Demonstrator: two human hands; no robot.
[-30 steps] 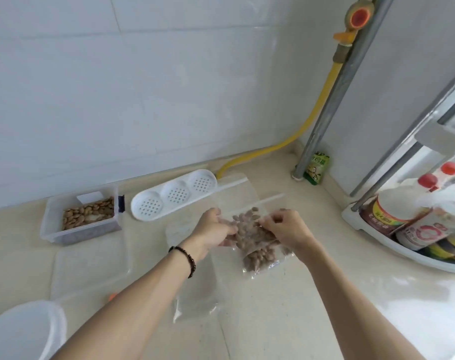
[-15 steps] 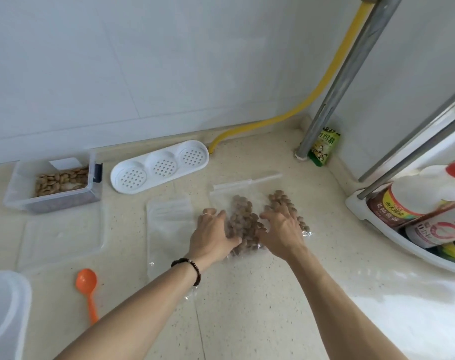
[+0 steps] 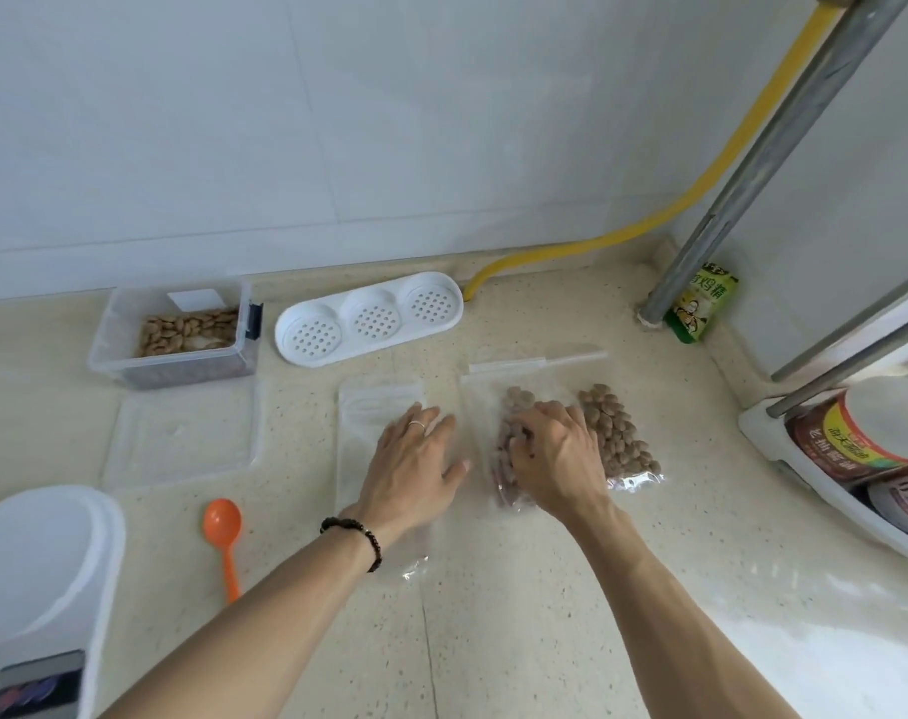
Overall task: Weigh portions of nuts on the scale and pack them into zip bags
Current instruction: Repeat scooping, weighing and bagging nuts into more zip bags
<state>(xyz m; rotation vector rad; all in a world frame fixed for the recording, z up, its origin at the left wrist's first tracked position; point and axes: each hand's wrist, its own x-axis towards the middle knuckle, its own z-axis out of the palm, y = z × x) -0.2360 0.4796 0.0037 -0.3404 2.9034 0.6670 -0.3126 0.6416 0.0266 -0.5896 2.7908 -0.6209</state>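
A clear zip bag filled with brown nuts lies flat on the beige counter. My right hand rests on it, fingers bent, fingertips on the nuts. Just right of that hand, more nuts in clear plastic lie on the counter. My left hand lies flat with spread fingers on an empty zip bag to the left. A clear box of nuts stands open at the back left. A white scale sits at the lower left corner, next to an orange spoon.
The box's clear lid lies in front of it. A white perforated tray sits near the wall. A yellow hose, a metal pipe and a green packet fill the back corner. A rack with bottles stands right.
The nut bag was lowered from my hands onto the counter. My left hand has since slid left off it onto the empty bag. The right hand stays on the nuts.
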